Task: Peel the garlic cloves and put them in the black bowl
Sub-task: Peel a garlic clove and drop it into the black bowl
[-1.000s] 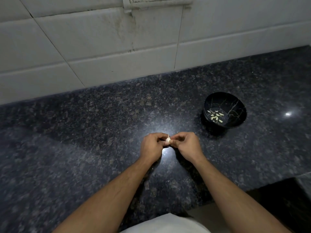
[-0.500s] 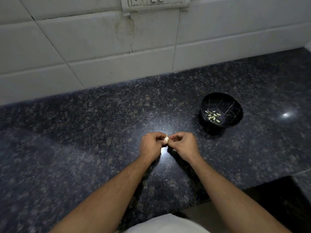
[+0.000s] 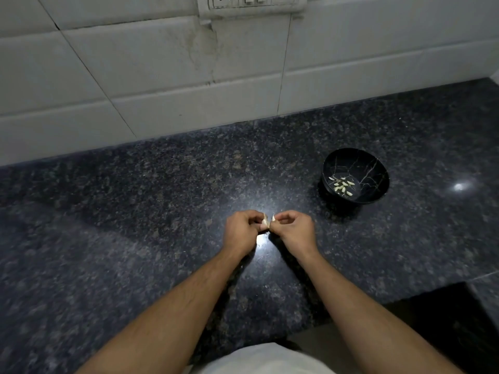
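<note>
Both hands, left [image 3: 241, 230] and right [image 3: 294, 230], pinch one small pale garlic clove [image 3: 265, 222] mid dark speckled granite bench [image 3: 135, 211]; round black bowl [image 3: 375, 168] sits well right, tons of room left.

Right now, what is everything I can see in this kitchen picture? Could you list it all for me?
black bowl: one, black with thin pale veins, on the countertop to the right of the hands and further back.
peeled cloves: a small heap, too small to count surely, pale, at the bottom of the black bowl.
garlic clove: one, whitish, skin partly lifted, held between both hands above the countertop.
countertop: one, dark speckled stone, filling the lower picture.
wall tiles: several, white, stained, behind the countertop.
socket plate: one, white, top edge of the wall.
white garment: one, bottom edge.
left hand: pinches the garlic clove.
right hand: pinches the garlic clove's skin.
</note>
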